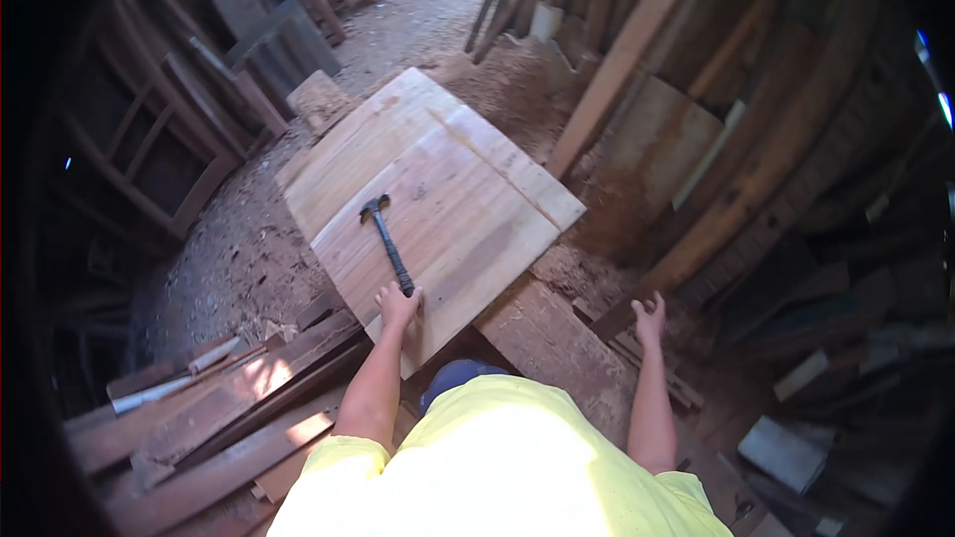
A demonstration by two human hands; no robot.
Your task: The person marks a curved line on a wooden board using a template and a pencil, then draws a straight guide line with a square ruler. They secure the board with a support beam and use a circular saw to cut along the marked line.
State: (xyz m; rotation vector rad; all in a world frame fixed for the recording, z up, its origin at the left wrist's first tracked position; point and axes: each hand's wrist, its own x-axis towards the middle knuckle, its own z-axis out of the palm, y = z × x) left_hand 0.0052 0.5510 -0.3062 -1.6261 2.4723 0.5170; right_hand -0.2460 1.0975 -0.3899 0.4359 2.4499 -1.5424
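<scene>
A wide, pale wooden panel (468,209) lies in front of me, made of boards set edge to edge, with a narrow groove or strip near its far right side. On it is a claw hammer (391,247) with a dark handle, its head pointing away from me. My left hand (398,308) is closed around the butt end of that handle, over the panel's near left edge. Off to the right, clear of the panel, my right hand (649,320) hangs in the air with fingers apart and nothing visible in them.
Under the panel runs a thick, dusty plank (557,343). Stacked timber (249,393) lies at the lower left. Long boards (637,50) lean at the right, and a wooden frame (164,144) stands at the left. Sawdust (497,85) covers the ground beyond.
</scene>
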